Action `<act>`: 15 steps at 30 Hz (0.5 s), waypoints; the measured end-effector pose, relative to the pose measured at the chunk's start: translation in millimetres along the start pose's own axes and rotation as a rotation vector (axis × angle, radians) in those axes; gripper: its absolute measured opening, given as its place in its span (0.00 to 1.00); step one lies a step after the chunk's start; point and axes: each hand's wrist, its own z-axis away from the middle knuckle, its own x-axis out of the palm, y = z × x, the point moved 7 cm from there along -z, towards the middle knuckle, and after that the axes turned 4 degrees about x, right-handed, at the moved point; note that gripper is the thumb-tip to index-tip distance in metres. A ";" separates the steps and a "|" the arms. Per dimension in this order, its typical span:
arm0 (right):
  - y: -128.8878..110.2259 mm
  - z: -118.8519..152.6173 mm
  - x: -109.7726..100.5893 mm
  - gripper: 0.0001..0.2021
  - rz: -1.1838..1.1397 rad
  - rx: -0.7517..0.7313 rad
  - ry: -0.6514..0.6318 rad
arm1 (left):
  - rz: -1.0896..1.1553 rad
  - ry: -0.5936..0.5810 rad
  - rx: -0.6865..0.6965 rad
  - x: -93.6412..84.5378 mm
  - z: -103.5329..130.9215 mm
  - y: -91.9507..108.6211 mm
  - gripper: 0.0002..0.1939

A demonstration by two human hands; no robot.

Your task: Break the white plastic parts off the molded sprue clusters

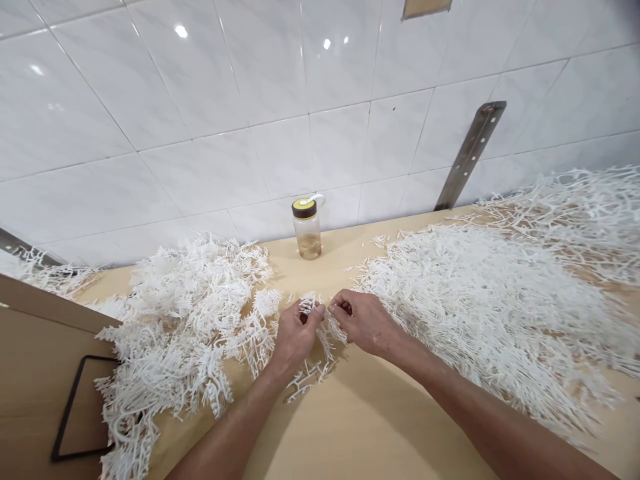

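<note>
Near the middle of the table, my left hand (296,333) is closed around a bunch of thin white branching plastic pieces (309,303), whose tips stick up above the fingers. My right hand (366,321) is beside it, thumb and forefinger pinched at the edge of the same bunch; what lies between those fingertips is too small to make out. Below the hands, a loose white branching strand (310,379) hangs or lies over the tabletop. A large heap of tangled white pieces (190,320) spreads to the left, and a heap of short white sticks (480,307) to the right.
A clear bottle (307,233) with a dark and yellow lid stands behind the hands, some liquid in it. White tiled wall (280,153) backs the tan table (350,427). A metal bracket (470,157) rises at right; a brown box-like panel (40,373) stands at left.
</note>
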 end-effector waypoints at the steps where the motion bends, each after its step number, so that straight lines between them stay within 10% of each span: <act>1: -0.4 0.6 0.4 0.09 -0.008 0.001 0.001 | 0.001 0.003 0.009 0.0 -0.1 -0.6 0.17; 15: 20.7 -8.7 11.0 0.06 -0.142 0.192 0.008 | -0.163 0.089 0.254 -3.3 11.7 19.0 0.14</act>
